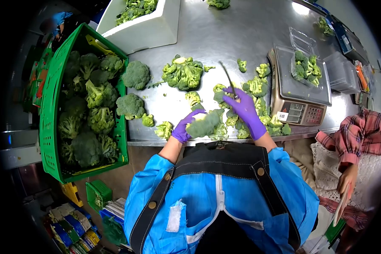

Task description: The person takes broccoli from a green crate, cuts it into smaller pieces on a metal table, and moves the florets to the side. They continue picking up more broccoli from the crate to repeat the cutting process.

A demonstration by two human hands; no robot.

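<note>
My left hand (185, 127), in a purple glove, is closed around a broccoli head (205, 125) at the table's near edge, its pale cut stem turned up. In my right hand (244, 108), also gloved in purple, is a knife (228, 77) with a thin dark blade that points up and away to the left, apart from the broccoli. Cut broccoli florets (256, 86) lie around and beyond my right hand. A large broccoli head (183, 73) rests stem-up farther back, and two more whole heads (136, 75) sit by the crate.
A green crate (84, 169) of broccoli stands at the left, with a white foam box (156, 25) behind it. At right, a scale (302, 112) bears a clear tray (298, 76) of florets, near stacked plastic containers (340, 72). Another person's hand (347, 180) is at far right.
</note>
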